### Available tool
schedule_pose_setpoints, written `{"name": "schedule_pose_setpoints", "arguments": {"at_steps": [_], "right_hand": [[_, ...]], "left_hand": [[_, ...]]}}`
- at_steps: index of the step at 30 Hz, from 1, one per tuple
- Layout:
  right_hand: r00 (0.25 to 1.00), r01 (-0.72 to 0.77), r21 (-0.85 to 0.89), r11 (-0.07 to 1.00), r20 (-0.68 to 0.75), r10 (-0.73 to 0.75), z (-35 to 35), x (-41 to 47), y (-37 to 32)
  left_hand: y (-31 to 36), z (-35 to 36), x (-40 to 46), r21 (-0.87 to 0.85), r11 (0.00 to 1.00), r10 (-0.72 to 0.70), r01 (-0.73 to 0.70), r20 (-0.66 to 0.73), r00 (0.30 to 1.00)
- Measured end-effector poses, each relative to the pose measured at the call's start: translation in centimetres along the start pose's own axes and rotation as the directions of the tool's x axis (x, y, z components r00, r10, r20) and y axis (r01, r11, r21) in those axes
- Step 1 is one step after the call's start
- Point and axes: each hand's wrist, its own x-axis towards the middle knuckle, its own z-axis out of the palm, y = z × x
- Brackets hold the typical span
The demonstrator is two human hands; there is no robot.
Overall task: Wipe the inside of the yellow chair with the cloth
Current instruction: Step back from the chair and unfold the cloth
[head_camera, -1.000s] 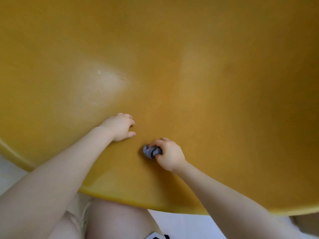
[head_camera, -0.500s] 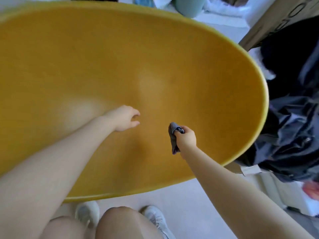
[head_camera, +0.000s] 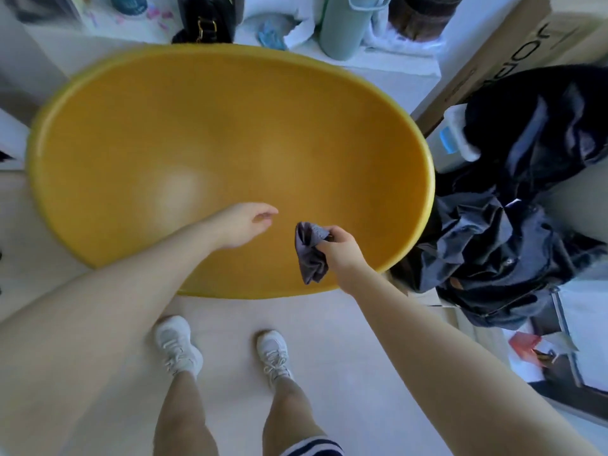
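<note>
On the pale floor [head_camera: 329, 373] our right hand [head_camera: 342, 253] pinches a crumpled grey cloth [head_camera: 311, 253] over the glossy yellow bowl-shaped chair [head_camera: 197, 133]; our left hand [head_camera: 245, 225] hovers with a loose, empty grip.

right hand [head_camera: 342, 255] gripping grey cloth [head_camera: 311, 253] | left hand [head_camera: 245, 227] empty, loose | both over yellow chair [head_camera: 164, 126]

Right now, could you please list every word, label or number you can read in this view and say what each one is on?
Cardboard box, top right: large dark lettering runs along its side, but it is cut off by the frame edge and seen at an angle; no whole word can be read.
Yellow chair: no text.
Cloth in the right hand: no text.
Nothing else shows legible print.
</note>
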Motion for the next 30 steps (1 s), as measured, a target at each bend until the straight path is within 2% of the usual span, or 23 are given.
{"name": "schedule_pose_setpoints", "arguments": {"at_steps": [2,4,6,9,12,19,22,25,28,30], "right_hand": [[0.996,0.044,-0.06,0.997,0.079,-0.039,0.2,-1.4,-0.5],[0.983,0.111,-0.127,0.986,0.161,-0.089,0.3,-2.7,-1.6],[0.959,0.207,-0.191,0.96,0.235,-0.16,0.3,-4.1,-2.7],[0.918,0.308,-0.211,0.928,0.321,-0.232,0.7,-6.6,-3.8],[0.867,0.395,-0.231,0.889,0.414,-0.278,2.4,-9.0,-4.7],[0.721,0.517,-0.299,0.802,0.657,-0.22,10.6,-15.4,-4.6],[0.659,0.587,-0.326,0.741,0.724,-0.204,16.0,-20.4,-3.0],[0.577,0.695,-0.348,0.63,0.792,-0.199,21.9,-26.6,-0.6],[0.451,0.788,-0.315,0.529,0.88,-0.148,28.1,-33.9,2.8],[0.359,0.824,-0.256,0.506,0.926,-0.115,32.1,-39.3,5.5]], "left_hand": [[2.1,1.3,-2.2,-0.167,0.986,0.0,-0.003,-0.018,1.0],[3.7,2.5,-4.3,-0.264,0.964,-0.001,-0.005,-0.023,1.0],[4.3,3.0,-6.3,-0.261,0.965,-0.017,-0.006,-0.083,0.996],[3.5,2.1,-9.9,-0.204,0.978,-0.091,0.047,-0.213,0.973],[2.0,1.3,-14.0,-0.212,0.975,-0.122,0.061,-0.286,0.95],[-3.0,2.3,-26.1,-0.325,0.941,-0.225,0.097,-0.385,0.895],[-6.0,4.0,-33.3,-0.432,0.894,-0.327,0.116,-0.454,0.829],[-9.8,6.7,-41.7,-0.514,0.846,-0.429,0.142,-0.5,0.752],[-13.0,10.6,-51.7,-0.622,0.772,-0.537,0.132,-0.526,0.659],[-14.9,13.9,-58.8,-0.672,0.729,-0.599,0.132,-0.533,0.597]]}}
